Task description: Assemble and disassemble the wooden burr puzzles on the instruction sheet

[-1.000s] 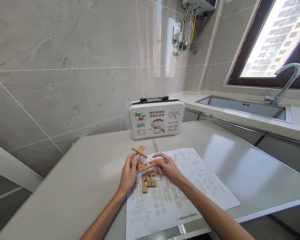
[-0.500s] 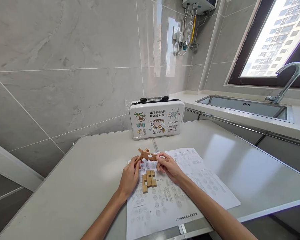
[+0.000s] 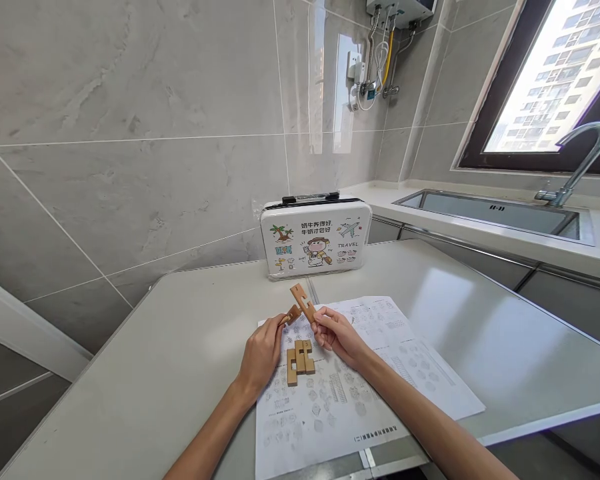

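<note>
My right hand pinches a notched wooden puzzle bar by its lower end and holds it tilted up above the table. My left hand is closed on a second wooden piece, whose tip shows just left of the bar and touches it. Between my hands, a small group of joined wooden pieces lies flat on a printed instruction sheet.
A white tin case with cartoon pictures and a handle stands at the back of the grey table against the tiled wall. A steel sink and tap sit on the counter at the right under a window.
My right hand lifted the notched bar from lying level between my hands to pointing up and away. The piece in my left hand came in under it. The joined pieces on the sheet stayed put.
</note>
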